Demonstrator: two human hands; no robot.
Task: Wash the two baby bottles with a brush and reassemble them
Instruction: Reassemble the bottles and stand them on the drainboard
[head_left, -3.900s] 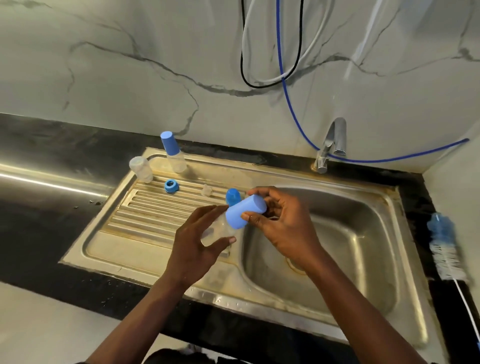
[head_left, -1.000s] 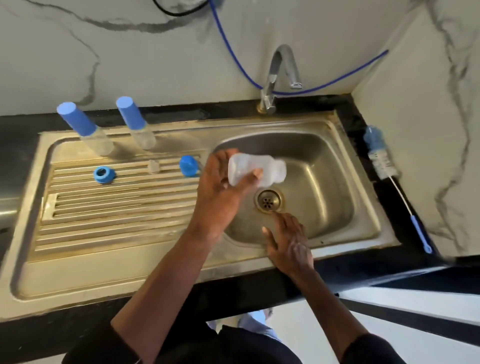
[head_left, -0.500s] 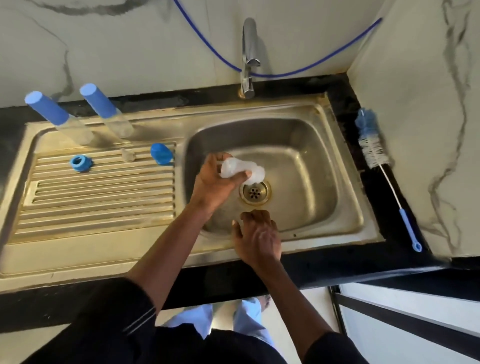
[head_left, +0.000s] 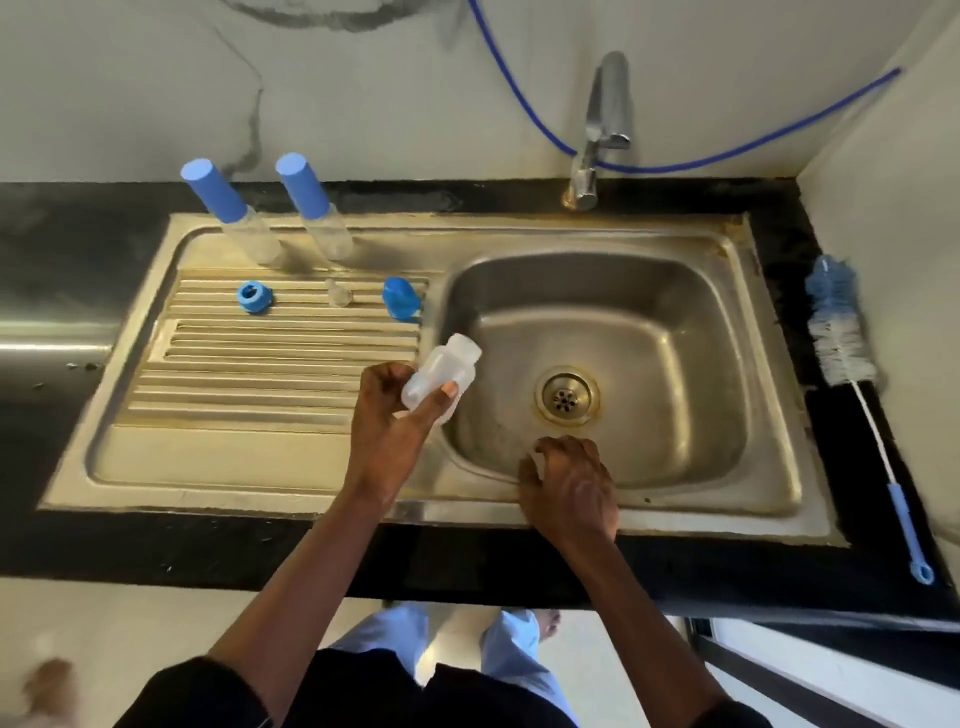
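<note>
Head, bottle (head_left: 448, 365) in L grip (head_left: 389, 431), neck out

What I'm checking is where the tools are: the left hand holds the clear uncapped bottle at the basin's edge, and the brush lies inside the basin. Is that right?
One detail is off. The left hand does hold the clear bottle at the edge of the basin, but the brush lies on the black counter to the right of the sink, outside the basin. The head view shows it.
</note>
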